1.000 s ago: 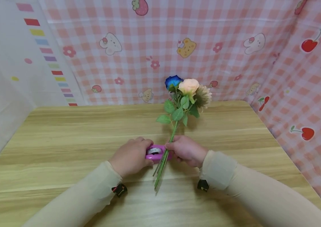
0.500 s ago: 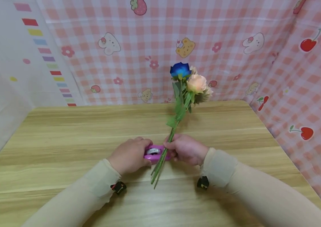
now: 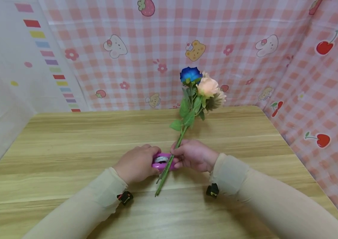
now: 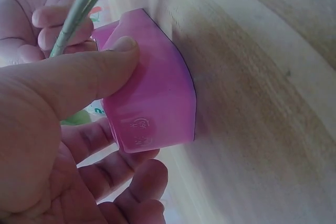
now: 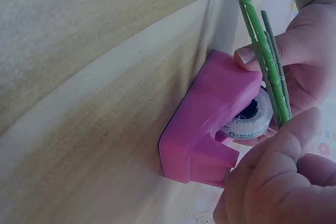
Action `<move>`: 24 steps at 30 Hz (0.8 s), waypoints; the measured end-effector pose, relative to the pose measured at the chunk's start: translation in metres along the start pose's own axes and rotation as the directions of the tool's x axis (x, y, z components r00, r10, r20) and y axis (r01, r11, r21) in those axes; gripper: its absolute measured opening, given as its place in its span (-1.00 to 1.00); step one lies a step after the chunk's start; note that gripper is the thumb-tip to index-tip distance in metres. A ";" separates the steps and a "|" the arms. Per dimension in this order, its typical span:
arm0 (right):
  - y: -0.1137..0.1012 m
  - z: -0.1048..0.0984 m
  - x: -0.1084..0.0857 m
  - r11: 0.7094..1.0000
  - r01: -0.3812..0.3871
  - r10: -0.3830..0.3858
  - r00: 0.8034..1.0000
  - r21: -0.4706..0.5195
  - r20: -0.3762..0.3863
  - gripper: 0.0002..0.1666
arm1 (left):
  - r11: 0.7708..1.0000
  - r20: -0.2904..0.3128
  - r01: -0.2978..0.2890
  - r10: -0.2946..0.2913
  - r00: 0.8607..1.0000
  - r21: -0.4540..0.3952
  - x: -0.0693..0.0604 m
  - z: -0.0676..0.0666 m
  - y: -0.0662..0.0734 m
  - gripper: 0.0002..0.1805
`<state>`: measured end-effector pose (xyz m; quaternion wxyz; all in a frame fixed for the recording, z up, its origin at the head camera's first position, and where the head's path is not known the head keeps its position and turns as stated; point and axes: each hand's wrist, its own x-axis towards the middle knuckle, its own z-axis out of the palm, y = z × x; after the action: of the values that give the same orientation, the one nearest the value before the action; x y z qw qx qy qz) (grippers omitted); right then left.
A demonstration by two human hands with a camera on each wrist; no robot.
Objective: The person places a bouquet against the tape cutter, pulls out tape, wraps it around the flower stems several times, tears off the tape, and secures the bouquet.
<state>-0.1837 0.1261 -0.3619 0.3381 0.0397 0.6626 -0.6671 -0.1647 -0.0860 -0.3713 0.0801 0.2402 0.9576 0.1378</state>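
My left hand point(image 3: 137, 164) grips a pink tape dispenser point(image 3: 158, 166) on the table, its thumb along one side in the left wrist view. A roll of clear tape point(image 5: 252, 124) sits in the dispenser. My right hand point(image 3: 197, 156) pinches a bunch of artificial flower stems point(image 3: 163, 182) between thumb and fingers, at the dispenser's right end. The stems slant across the dispenser, their cut ends toward me. At their far end are a blue rose point(image 3: 190, 75), a pale peach rose point(image 3: 207, 87) and a beige bloom point(image 3: 216, 100) partly behind it. Green leaves point(image 3: 186, 116) hang below.
The wood-grain table point(image 3: 82, 139) runs back to a pink checked cloth point(image 3: 91, 66). Another checked cloth point(image 3: 312, 99) borders the right side, and a white one point(image 3: 4, 83) the left. Black wrist devices point(image 3: 125, 198) sit under both sleeves.
The bunch has turned in my right hand: the blue rose has risen and shifted right, the leaves have swung, and the stem ends have moved left. My left hand stays on the dispenser.
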 end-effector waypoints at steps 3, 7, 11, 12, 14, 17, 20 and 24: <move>0.000 0.001 0.000 1.000 0.016 -0.016 1.000 0.009 -0.009 -0.90 | 1.000 0.002 0.003 -0.003 1.000 -0.002 0.000 0.000 0.000 -0.49; 0.001 0.003 0.001 0.998 0.056 -0.056 0.998 -0.011 -0.017 -0.87 | 1.000 0.008 0.011 -0.011 1.000 0.002 0.000 0.000 0.001 -0.52; 0.001 0.004 0.002 0.997 0.074 -0.074 0.997 0.004 -0.027 -0.93 | 1.000 0.006 0.014 -0.014 1.000 0.004 0.000 0.000 0.002 -0.53; 0.001 0.004 0.002 0.997 0.077 -0.077 0.997 0.010 -0.026 -0.92 | 1.000 0.005 0.014 -0.014 1.000 0.003 0.000 0.000 0.002 -0.53; 0.001 0.005 0.003 0.997 0.078 -0.078 0.997 0.021 -0.023 -0.90 | 1.000 0.004 0.014 -0.014 1.000 0.004 0.000 0.000 0.002 -0.53; 0.000 0.006 0.003 0.997 0.068 -0.067 0.998 0.022 -0.016 -0.88 | 1.000 0.004 0.015 -0.015 1.000 0.004 0.000 0.000 0.002 -0.52; -0.003 0.008 0.003 0.999 0.048 -0.048 0.999 0.025 -0.016 -0.87 | 1.000 0.002 0.013 -0.013 1.000 0.007 0.000 0.000 0.002 -0.53; -0.008 0.012 0.002 0.999 0.027 -0.026 1.000 0.042 -0.018 -0.89 | 1.000 -0.001 0.008 -0.008 1.000 0.015 0.000 0.000 0.002 -0.52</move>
<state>-0.1842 0.1140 -0.3547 0.3226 0.0440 0.6519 -0.6848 -0.1634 -0.0846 -0.3711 0.0782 0.2368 0.9596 0.1303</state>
